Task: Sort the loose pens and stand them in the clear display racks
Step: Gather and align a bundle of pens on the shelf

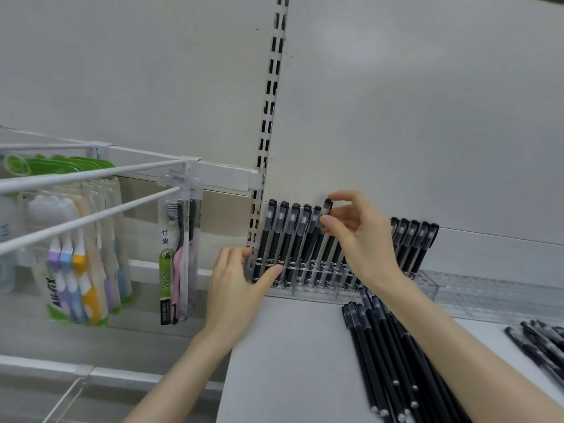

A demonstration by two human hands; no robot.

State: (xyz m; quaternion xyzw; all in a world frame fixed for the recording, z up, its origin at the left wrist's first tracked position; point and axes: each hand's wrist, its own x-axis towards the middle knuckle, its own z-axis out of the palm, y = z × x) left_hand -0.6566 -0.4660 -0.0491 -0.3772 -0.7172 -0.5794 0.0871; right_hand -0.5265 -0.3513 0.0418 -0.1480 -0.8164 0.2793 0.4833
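Head view gives us black pens with clear caps and silver bands, all of one kind. Our right hand pinches the cap of one pen between thumb and forefinger, above the row of standing pens in the clear rack at the far side of the shelf. Our left hand holds the rack's left end, thumb stretched along its front and fingertips bent at its corner. More pens stand at the rack's right end.

The held pen's lower barrel runs behind our right hand, so we cannot tell whether its tip sits in a slot. Our right wrist covers the middle of the rack. The loose pens lying on the near shelf are crossed by our right forearm and cut off at the bottom edge; another heap is cut off at the right. A second rack to the right is hard to read through its clear walls.

The rack stands against the back panel. Bare shelf lies between our forearms. The shelf ends just left of the rack, beside the slotted upright, where toothbrush packs hang from white rods.
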